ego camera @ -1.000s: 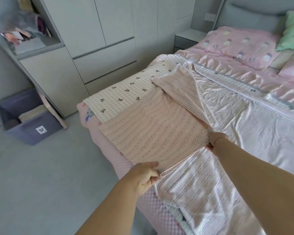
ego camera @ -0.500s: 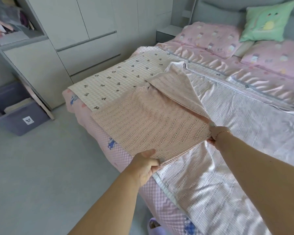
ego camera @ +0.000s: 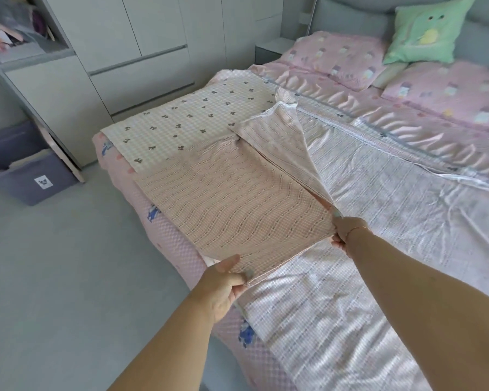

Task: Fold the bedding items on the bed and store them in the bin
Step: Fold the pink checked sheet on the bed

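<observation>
A folded pink waffle-textured blanket is being held at the near edge of the bed: one corner is being pinched by the left hand, the other gripped by the right hand. A grey storage bin is sitting on the floor, well apart.

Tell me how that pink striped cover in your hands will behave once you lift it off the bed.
The pink striped cover will probably sag between the left hand and right hand; its turned-back flap already drapes limply. It looks thin, so likely light. The loose fold may fall open when lifted.
</observation>
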`<act>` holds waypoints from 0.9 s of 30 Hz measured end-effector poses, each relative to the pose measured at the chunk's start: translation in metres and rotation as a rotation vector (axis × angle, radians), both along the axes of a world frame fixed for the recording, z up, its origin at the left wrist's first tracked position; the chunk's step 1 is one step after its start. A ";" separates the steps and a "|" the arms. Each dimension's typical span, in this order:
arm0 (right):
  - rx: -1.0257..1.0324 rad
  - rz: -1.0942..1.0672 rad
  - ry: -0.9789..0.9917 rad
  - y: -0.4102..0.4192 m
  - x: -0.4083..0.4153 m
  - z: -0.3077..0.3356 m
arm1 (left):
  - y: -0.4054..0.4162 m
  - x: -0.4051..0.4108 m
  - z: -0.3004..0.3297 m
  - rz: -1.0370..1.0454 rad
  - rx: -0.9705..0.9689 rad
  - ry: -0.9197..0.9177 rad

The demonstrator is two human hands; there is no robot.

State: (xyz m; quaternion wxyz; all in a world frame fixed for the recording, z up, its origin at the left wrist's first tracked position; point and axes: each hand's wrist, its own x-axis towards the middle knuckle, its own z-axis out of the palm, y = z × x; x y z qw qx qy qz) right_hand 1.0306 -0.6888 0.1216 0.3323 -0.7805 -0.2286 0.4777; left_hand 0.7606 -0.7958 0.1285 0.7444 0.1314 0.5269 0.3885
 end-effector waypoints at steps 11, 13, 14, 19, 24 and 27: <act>-0.069 0.189 -0.066 -0.067 0.097 -0.024 | -0.101 0.108 -0.014 0.027 0.019 0.169; -0.064 0.226 -0.075 -0.080 0.100 -0.022 | -0.118 0.116 -0.014 0.038 0.024 0.181; -0.059 0.245 -0.080 -0.087 0.103 -0.021 | -0.127 0.119 -0.011 0.049 0.029 0.180; -0.031 0.235 -0.039 -0.120 0.128 -0.015 | -0.165 0.143 0.003 0.075 0.076 0.194; -0.020 0.219 -0.045 -0.170 0.162 -0.004 | -0.207 0.177 0.015 0.047 0.122 0.215; 0.000 0.219 -0.071 -0.201 0.182 0.007 | -0.235 0.195 0.016 0.044 0.131 0.200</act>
